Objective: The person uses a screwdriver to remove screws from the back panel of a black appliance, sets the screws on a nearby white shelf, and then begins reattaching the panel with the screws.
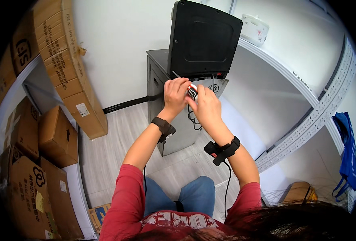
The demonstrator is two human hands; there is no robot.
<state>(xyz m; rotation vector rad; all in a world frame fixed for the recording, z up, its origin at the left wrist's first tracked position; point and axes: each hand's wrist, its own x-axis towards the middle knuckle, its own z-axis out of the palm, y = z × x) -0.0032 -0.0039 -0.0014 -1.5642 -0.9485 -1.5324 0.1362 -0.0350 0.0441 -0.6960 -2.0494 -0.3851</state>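
In the head view, my left hand (174, 94) and my right hand (205, 106) are raised together, fingers curled round a small red-and-white object with a dark grid (192, 92). They are just below a black panel device (205, 38), which stands upright on a grey metal cabinet (155, 72). A thin rod (176, 74) shows above my left fingers, its lower end hidden. A black cable (192, 120) hangs in loops below my hands. Both my wrists wear black straps with small devices.
Cardboard boxes (59, 134) fill shelving on the left, beside a tall carton (79, 84) against the wall. White metal shelving (288, 146) runs along the right, with a small white container (254, 28) on top and a blue bag (346, 150) hanging. Grey flooring (117, 128) surrounds my legs.
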